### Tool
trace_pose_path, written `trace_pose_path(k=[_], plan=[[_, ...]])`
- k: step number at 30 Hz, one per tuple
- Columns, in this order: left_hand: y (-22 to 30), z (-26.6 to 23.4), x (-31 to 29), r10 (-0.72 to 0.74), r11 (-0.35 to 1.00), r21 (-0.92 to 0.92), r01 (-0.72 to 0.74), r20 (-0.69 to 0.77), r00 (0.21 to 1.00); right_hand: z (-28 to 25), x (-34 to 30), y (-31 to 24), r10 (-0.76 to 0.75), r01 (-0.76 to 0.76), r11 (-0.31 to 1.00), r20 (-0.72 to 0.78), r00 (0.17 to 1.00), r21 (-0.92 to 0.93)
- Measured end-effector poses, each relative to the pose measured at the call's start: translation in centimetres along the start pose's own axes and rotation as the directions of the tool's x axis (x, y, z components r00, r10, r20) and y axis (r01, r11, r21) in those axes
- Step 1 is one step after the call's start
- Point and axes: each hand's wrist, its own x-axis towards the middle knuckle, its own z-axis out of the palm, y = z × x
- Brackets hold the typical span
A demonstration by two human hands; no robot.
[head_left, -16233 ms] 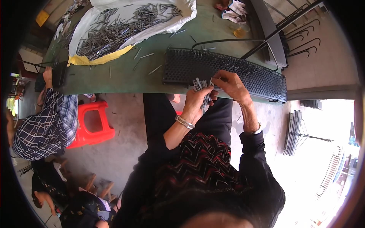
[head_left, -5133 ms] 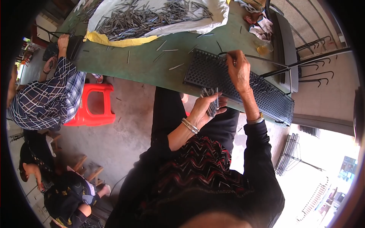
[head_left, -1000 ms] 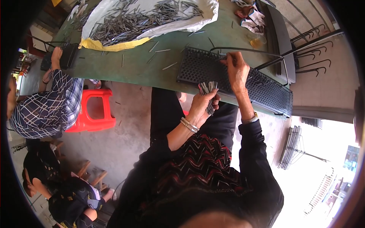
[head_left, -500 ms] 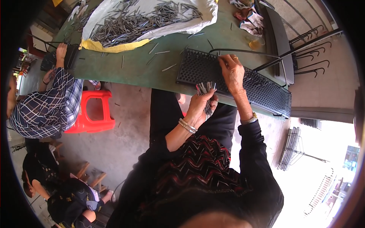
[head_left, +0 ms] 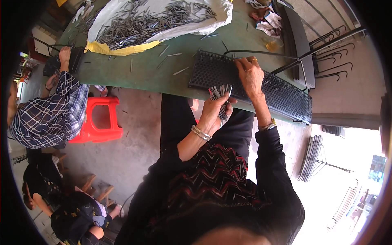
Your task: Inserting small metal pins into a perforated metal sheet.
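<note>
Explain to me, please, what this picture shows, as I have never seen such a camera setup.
No machine is involved: these are a person's bare hands, seen from above by a head-worn fisheye camera, so straight edges look bent. The left hand grips a bundle of thin grey strips. The right hand is over a dark perforated panel on the green table, fingertips together; whether they pinch a strip is hard to tell. Beyond, a pile of similar strips lies on a white, yellow-edged sheet.
</note>
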Motion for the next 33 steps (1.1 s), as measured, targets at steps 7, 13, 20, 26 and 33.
trace_pose_path(k=[7, 13, 20, 26, 33], plan=[[0.1, 0.4, -0.1, 0.020, 1.000, -0.003, -0.020, -0.009, 1.000, -2.5, -0.3, -0.4, 0.095, -0.160, 0.960, 0.269, 0.958, 0.231], [0.1, 0.3, 0.0, 0.064, 0.997, 0.053, -0.064, 0.006, 0.998, -5.5, -2.3, -2.5, 0.093, -0.557, 0.693, 0.710, 0.698, 0.458], [0.1, 0.8, -0.2, 0.092, 0.989, 0.115, -0.090, -0.008, 0.996, -5.6, -2.7, -1.9, 0.109, -0.581, 0.655, 0.701, 0.705, 0.483], [0.2, 0.9, -0.2, 0.121, 0.981, 0.157, -0.116, -0.023, 0.992, -5.2, -3.0, -1.8, 0.146, -0.630, 0.583, 0.697, 0.702, 0.513], [0.2, 1.1, 0.0, 0.131, 0.969, 0.215, -0.121, -0.034, 0.991, -5.3, -3.0, -1.5, 0.158, -0.647, 0.547, 0.694, 0.703, 0.531]])
